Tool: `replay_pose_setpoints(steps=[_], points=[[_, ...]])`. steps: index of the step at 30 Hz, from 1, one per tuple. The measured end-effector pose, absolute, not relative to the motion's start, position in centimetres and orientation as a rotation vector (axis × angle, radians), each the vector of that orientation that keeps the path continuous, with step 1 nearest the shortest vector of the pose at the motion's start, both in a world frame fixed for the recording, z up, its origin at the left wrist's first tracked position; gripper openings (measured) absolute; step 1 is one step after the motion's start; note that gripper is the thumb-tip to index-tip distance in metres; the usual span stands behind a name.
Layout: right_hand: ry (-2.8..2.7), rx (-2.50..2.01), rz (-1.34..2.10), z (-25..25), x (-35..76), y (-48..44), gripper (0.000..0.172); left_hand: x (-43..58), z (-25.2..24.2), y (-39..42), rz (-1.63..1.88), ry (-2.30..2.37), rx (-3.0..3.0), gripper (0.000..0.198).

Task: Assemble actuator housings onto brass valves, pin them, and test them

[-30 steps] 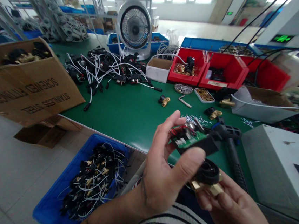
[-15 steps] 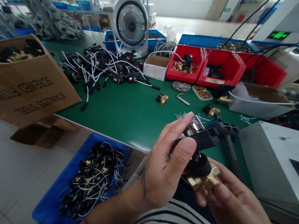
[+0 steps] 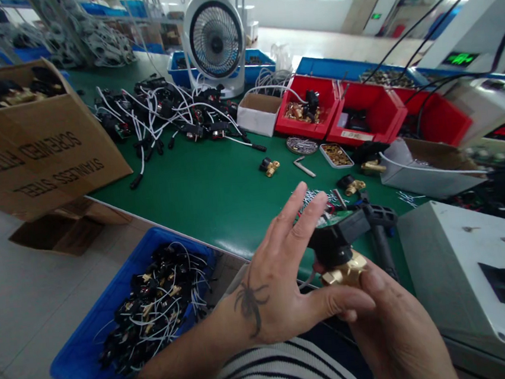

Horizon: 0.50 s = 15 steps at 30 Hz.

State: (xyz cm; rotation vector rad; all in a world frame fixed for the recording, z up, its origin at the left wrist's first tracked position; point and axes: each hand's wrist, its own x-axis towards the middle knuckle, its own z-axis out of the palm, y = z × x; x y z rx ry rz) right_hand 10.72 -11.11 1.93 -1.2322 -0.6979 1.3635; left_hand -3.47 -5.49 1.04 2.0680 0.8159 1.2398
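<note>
A brass valve with a black housing and a green circuit board on top (image 3: 341,246) is held low at the centre right, over the green table's near edge. My right hand (image 3: 395,325) grips its brass base from below. My left hand (image 3: 288,281) lies against the housing's left side. Its fingers are stretched upward and its thumb reaches across under the brass part toward my right hand.
A blue bin of wired valves (image 3: 143,307) sits below the green table (image 3: 217,193). A cardboard box (image 3: 28,133) stands at the left. Behind are a wire pile (image 3: 169,114), a fan (image 3: 214,41) and red bins (image 3: 338,109). A grey metal box (image 3: 470,276) and a black tool (image 3: 379,231) are at the right.
The valve has been turned so the circuit board faces away and the brass base is higher. My left hand's fingers have opened out from a pinch on the housing.
</note>
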Motion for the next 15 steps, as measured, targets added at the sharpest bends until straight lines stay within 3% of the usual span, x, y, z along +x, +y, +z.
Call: replay_pose_setpoints(steps=[2,6,11,15], points=[[-0.690,-1.254,1.311,2.1,10.9,-10.9,0.039,-3.4,0.7,-5.6,1.232,0.899,2.165,0.091],[-0.825,-1.333,1.201,1.5,11.6,-10.9,0.040,-2.8,0.5,-6.1,1.267,1.064,2.158,0.079],[-0.962,-1.284,0.787,0.3,12.6,-9.7,0.046,-2.2,0.5,-6.6,1.333,0.969,2.102,0.077],[-0.919,-1.194,0.783,1.8,12.0,-8.6,0.042,-1.7,0.9,-7.6,1.299,0.920,2.031,0.081]])
